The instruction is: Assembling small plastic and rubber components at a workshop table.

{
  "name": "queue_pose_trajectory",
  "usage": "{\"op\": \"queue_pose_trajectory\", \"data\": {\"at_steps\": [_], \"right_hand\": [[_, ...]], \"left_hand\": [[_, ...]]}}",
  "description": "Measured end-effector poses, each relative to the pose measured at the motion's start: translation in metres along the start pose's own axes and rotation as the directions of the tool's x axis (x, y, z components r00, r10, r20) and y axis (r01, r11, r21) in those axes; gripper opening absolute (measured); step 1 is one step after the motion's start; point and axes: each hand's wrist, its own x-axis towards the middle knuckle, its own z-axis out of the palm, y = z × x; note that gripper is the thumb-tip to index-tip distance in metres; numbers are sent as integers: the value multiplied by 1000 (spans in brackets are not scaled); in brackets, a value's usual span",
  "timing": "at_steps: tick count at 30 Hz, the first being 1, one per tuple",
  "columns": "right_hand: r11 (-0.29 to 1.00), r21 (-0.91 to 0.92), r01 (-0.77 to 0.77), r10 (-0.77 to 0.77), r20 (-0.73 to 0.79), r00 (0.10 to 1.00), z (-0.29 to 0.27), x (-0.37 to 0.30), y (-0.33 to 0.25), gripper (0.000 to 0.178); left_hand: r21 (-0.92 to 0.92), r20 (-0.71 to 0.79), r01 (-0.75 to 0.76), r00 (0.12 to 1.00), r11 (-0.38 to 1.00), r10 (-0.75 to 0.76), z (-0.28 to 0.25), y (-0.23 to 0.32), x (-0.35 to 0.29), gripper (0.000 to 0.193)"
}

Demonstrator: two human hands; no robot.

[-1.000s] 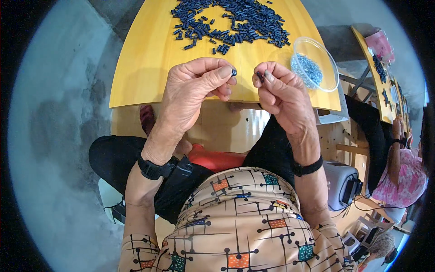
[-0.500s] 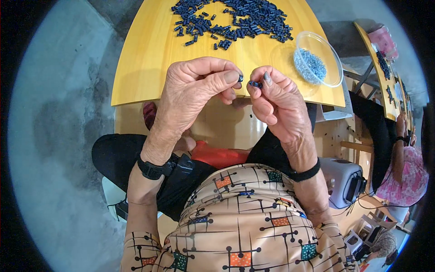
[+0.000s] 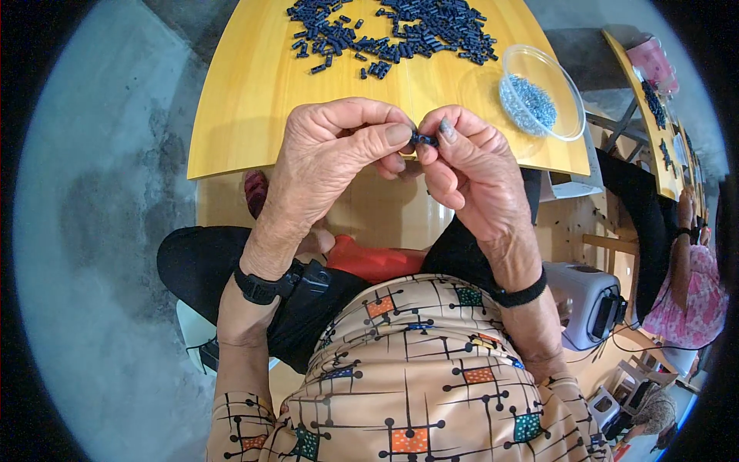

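Observation:
Above the near edge of the yellow table, my left hand and my right hand meet fingertip to fingertip. A small dark cylindrical piece spans the gap, its right end pinched by my right thumb and forefinger. My left thumb and forefinger close on its left end, where the fingertips hide the join. Whether it is one piece or two pushed together, I cannot make out. Beyond my hands a loose heap of similar dark pieces lies on the table, several of them scattered toward me.
Right of my hands, a clear round tub holds many tiny shiny bluish pieces. The yellow table ends just below my fingers. Another person sits at a second table on the right. A grey-white plastic stool stands by my right side.
My hands have come together: the dark pieces held apart in each hand now touch or nearly touch between the fingertips.

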Motion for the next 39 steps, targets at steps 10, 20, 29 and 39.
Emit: {"op": "queue_pose_trajectory", "data": {"at_steps": [10, 20, 29, 39], "right_hand": [[992, -115, 55, -63, -72, 995, 2, -1, 3, 15], [967, -243, 74, -104, -113, 988, 4, -2, 2, 13], [971, -234, 54, -79, -99, 992, -3, 2, 5, 14], [984, -175, 42, -57, -80, 995, -5, 1, 13, 13]], "left_hand": [[79, -13, -1, 1000, 997, 2, -1, 2, 0, 14], [94, -8, -5, 1000, 996, 6, -2, 2, -1, 13], [86, -28, 2, 1000, 996, 1, 3, -2, -2, 12], [98, -55, 10, 998, 995, -5, 8, -5, -5, 12]]}}
